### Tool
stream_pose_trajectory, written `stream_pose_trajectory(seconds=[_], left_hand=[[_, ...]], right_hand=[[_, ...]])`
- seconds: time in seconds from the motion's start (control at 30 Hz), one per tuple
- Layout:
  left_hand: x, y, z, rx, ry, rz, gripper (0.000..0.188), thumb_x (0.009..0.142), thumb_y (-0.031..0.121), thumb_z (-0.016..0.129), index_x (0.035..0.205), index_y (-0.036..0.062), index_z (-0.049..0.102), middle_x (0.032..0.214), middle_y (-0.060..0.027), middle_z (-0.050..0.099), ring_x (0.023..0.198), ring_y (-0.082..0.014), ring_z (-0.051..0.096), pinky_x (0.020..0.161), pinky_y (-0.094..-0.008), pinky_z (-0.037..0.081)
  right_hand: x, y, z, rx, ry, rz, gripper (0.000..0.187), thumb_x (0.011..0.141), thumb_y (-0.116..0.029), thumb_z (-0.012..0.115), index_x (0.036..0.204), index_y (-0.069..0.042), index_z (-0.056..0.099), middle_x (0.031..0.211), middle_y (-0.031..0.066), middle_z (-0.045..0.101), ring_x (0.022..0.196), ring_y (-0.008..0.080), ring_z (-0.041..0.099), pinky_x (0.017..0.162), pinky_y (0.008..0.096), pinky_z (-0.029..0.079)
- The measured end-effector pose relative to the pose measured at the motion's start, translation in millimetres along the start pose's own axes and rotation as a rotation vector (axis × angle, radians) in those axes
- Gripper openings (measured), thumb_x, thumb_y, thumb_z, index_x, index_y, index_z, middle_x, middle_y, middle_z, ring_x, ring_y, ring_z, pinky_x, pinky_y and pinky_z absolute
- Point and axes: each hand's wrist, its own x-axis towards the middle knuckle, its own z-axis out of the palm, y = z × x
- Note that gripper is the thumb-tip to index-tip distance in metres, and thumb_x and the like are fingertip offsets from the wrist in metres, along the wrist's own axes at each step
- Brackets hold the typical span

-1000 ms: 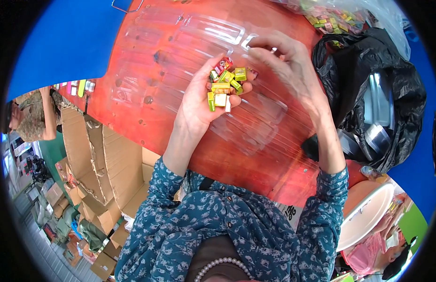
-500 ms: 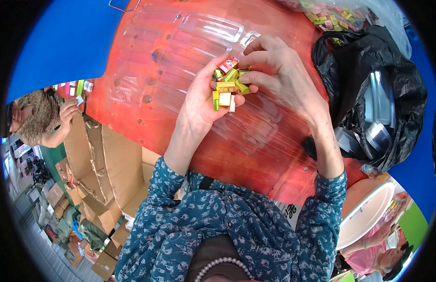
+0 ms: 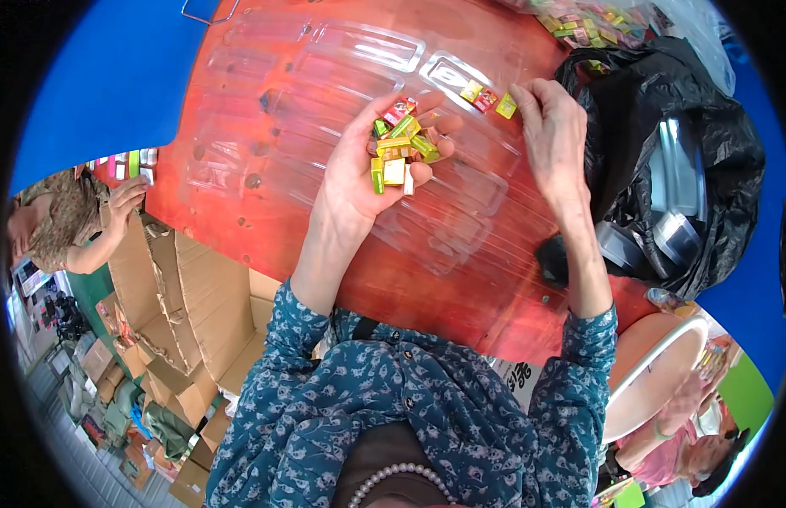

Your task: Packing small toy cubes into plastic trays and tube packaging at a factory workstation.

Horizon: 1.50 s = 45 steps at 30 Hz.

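My left hand (image 3: pixel 355 165) lies palm up with its fingers curled round a heap of small boxes (image 3: pixel 395 149), mostly yellow and green with a red one on top. To its right, my right hand (image 3: pixel 554 127) pinches a small yellow box (image 3: pixel 506 106) at the fingertips. Beside that box, a red box (image 3: pixel 484 100) and another yellow box (image 3: pixel 471 91) sit in a row at one end of a clear plastic tray (image 3: pixel 442 66). Several more clear trays (image 3: pixel 368 44) are spread over the red table (image 3: pixel 342 298); their outlines are hard to separate.
At the right, a black plastic bag (image 3: pixel 732 182) holds clear plastic pieces (image 3: pixel 677 169). Behind it lies a clear bag of small boxes (image 3: pixel 592 27). A white basin (image 3: pixel 655 372) stands at the lower right, cardboard boxes (image 3: pixel 211 292) at the left. Two other people work nearby.
My right hand has moved right, away from my left palm, and now pinches a yellow box. The row of boxes it covered is now in sight. My left hand has barely shifted.
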Motion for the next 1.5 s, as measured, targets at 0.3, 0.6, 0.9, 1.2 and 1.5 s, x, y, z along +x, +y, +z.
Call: stream_pose_trajectory(seconds=[0.3,0.6,0.9,1.2,1.5], left_hand=[[-1,1,0,0.002,0.01,0.019,0.05,0.094,0.035,0.046,0.125,-0.0028,0.048,0.108,-0.024,0.06,0.085,-0.0303,0.064,0.05,-0.0317,0.056],[-1,-4,5,0.057,0.096,0.008,0.046,0.094,0.036,0.046,0.117,-0.0031,0.053,0.103,-0.0261,0.062,0.078,-0.0341,0.066,0.043,-0.0338,0.056],[2,-12,6,0.125,0.081,-0.005,0.042,0.095,0.039,0.044,0.105,0.0012,0.058,0.08,-0.0166,0.065,0.067,-0.0355,0.067,0.04,-0.0356,0.055],[3,-21,8,0.041,0.099,-0.033,0.044,0.096,0.044,0.039,0.105,0.0049,0.057,0.084,-0.0116,0.066,0.066,-0.0351,0.066,0.038,-0.0351,0.052],[5,-20,9,0.069,0.084,-0.031,0.043,0.095,0.042,0.042,0.103,0.0041,0.06,0.089,-0.0137,0.066,0.069,-0.0335,0.066,0.041,-0.0333,0.052]], right_hand=[[-9,-1,15,-0.104,0.01,0.04,0.014,0.084,-0.013,0.062,0.084,0.001,0.062,0.065,0.0191,0.06,0.06,0.0318,0.062,0.058,0.0373,0.047],[-8,-29,1,0.426,-0.095,0.086,0.021,0.084,-0.012,0.062,0.098,0.002,0.064,0.079,0.0144,0.066,0.066,0.0174,0.062,0.064,0.0299,0.048],[0,-45,6,0.777,-0.504,0.084,0.019,0.087,-0.011,0.061,0.094,0.006,0.065,0.073,0.0071,0.064,0.059,0.0083,0.058,0.053,0.0229,0.048],[-11,-48,5,0.732,-0.356,-0.078,0.016,0.082,-0.01,0.067,0.092,0.002,0.067,0.087,0.0058,0.062,0.072,0.0111,0.06,0.054,0.0248,0.049],[-12,-53,-14,0.867,-0.401,0.268,0.017,0.08,-0.005,0.068,0.095,0.002,0.065,0.087,0.0058,0.062,0.077,0.0109,0.061,0.064,0.0245,0.051]])
